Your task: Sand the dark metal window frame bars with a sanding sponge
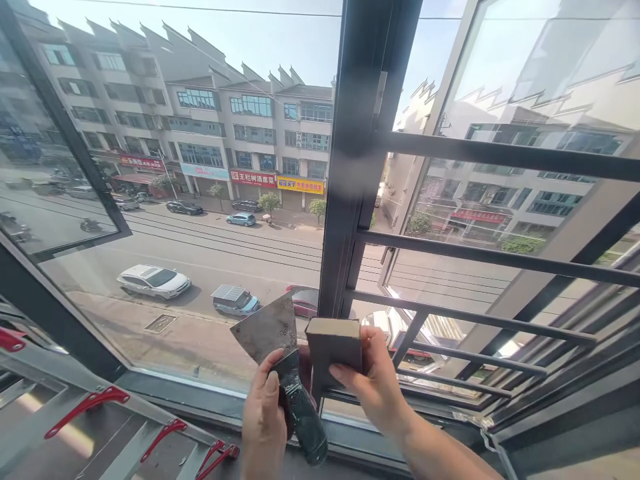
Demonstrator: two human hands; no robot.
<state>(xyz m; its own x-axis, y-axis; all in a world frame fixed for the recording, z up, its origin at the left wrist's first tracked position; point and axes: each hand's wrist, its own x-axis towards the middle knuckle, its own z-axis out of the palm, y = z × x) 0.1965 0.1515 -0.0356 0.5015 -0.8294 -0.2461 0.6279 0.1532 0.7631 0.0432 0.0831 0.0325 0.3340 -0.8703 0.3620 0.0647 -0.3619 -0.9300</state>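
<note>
Left hand (264, 417) fingers wrap the dark handle of a broad steel putty knife (280, 357); right hand (376, 385) fingers pinch a brown sanding block (333, 343) against the dark window mullion (350, 200). Sanding step likely; next needs firm, even strokes.

A dark window sill (210, 400) runs along the bottom of the glass, rising from the lower right toward the left edge. Nothing can be made out lying directly on its bare stretch. Below its left end sits a grey metal ladder (75, 407) with red braces (87, 405), close beside the sill; whether they touch is unclear.
</note>
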